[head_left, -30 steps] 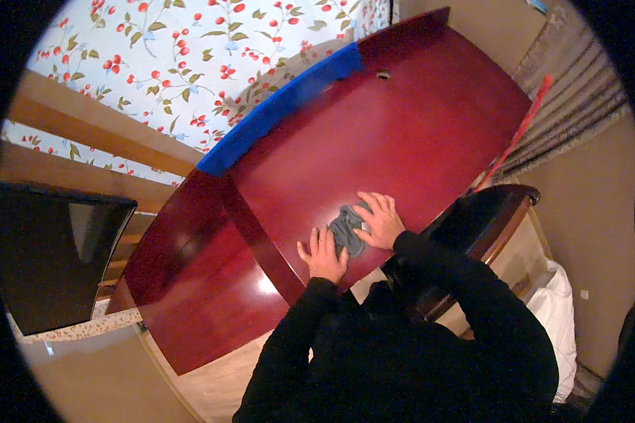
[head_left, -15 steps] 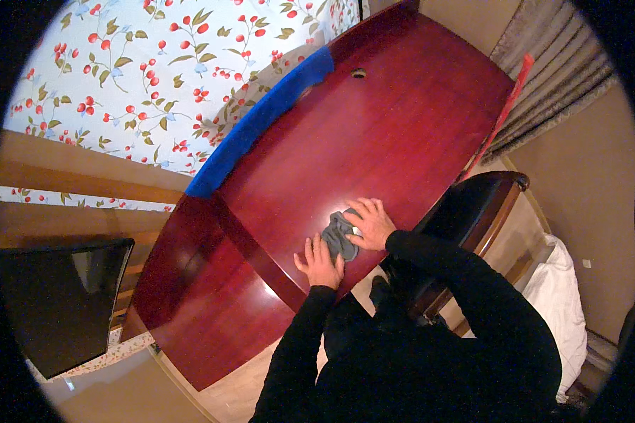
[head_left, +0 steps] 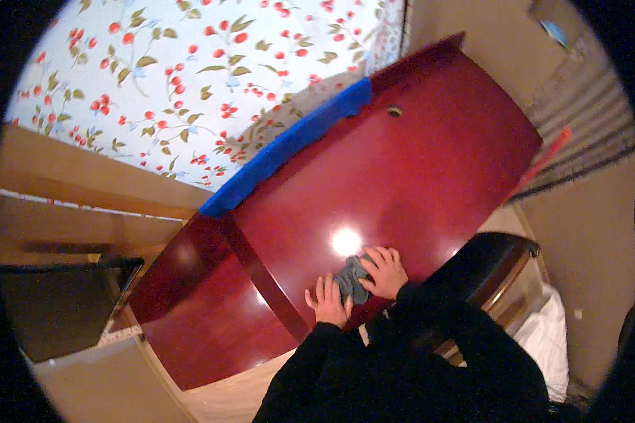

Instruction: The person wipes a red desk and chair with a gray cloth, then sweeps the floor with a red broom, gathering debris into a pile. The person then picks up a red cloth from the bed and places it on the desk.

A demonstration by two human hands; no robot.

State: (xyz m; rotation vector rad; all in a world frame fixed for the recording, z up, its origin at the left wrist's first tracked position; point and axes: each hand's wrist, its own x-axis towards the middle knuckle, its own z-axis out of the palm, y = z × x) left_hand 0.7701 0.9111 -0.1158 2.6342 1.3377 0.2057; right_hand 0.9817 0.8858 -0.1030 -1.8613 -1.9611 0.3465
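Observation:
A crumpled grey cloth (head_left: 355, 280) lies on the glossy dark-red desk top (head_left: 416, 169), close to its near edge. My left hand (head_left: 328, 302) rests flat on the desk at the cloth's left side, fingers apart and the thumb against the fabric. On the cloth's right side lies my right hand (head_left: 386, 273), its fingers spread over the edge of the fabric and partly hiding it. Neither hand is wrapped round the cloth.
A blue folded cloth (head_left: 289, 148) runs along the desk's back edge, near a round hole (head_left: 394, 111). A black chair (head_left: 483, 264) stands close at right. At left are a dark screen (head_left: 67, 307) and a lower red surface (head_left: 204, 310). Cherry-print fabric (head_left: 204, 77) hangs behind.
The view has shifted, so the desk sits lower and further right in the picture. Both hands still lie at the grey cloth, whose folds look slightly different.

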